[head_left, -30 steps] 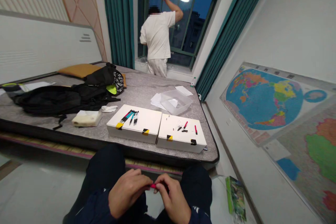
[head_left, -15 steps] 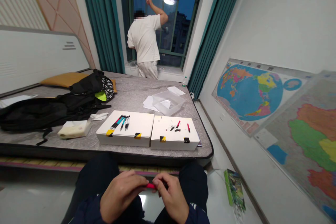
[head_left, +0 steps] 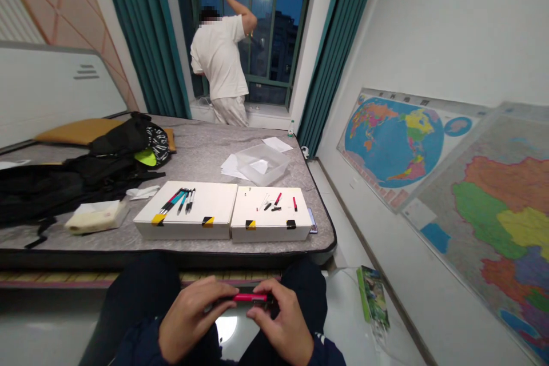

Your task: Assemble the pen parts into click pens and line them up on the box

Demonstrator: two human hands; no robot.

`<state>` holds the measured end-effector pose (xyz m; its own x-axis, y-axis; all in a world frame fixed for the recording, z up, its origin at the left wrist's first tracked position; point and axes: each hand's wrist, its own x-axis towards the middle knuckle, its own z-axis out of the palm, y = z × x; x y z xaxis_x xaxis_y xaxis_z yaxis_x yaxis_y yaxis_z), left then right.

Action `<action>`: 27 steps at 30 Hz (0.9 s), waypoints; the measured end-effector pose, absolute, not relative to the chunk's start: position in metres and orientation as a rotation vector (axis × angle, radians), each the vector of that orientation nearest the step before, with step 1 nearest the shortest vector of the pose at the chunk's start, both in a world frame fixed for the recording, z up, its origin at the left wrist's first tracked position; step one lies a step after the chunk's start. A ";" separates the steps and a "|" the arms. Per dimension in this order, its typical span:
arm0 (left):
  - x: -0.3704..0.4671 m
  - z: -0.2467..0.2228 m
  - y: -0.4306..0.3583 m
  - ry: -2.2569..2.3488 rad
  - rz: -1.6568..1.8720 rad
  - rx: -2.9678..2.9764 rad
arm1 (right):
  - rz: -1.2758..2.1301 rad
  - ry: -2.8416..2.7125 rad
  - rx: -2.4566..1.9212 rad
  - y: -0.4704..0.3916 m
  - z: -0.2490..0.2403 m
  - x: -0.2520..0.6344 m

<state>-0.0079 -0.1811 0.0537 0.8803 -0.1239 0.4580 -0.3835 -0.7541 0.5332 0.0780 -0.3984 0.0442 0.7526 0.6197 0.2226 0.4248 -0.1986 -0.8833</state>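
Observation:
A red pen [head_left: 247, 297] with dark ends lies level between my two hands, above my lap. My left hand [head_left: 193, 313] grips its left end, fingers closed around it. At the other end, the thumb and fingers of my right hand [head_left: 285, 315] pinch the pen. Beyond them, a white box [head_left: 218, 197] on the bed carries several pens [head_left: 180, 200] with black, red and teal barrels. Beside it, a second white box [head_left: 295, 220] bears loose pen parts, among them a red barrel piece [head_left: 295, 204] and a small black piece [head_left: 276, 209].
The boxes stand at the front edge of the grey bed [head_left: 197, 143]. Behind them lie a clear plastic tub [head_left: 278, 168] and papers [head_left: 231, 167]. Tissues [head_left: 92, 220] and a black backpack [head_left: 94, 183] are at left. A person in white [head_left: 221, 60] stands by the window.
My hands have moved apart a little, and more of the red pen shows between them. The view has shifted, so the boxes appear farther left.

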 end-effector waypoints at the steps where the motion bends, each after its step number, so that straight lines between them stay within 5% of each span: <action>1: -0.006 0.052 -0.183 -0.360 0.530 2.396 | 0.202 -0.820 -1.845 -0.402 0.044 0.080; 27: 0.134 0.038 -0.244 -0.313 0.392 2.258 | 0.157 -0.598 -1.771 -0.470 0.007 0.202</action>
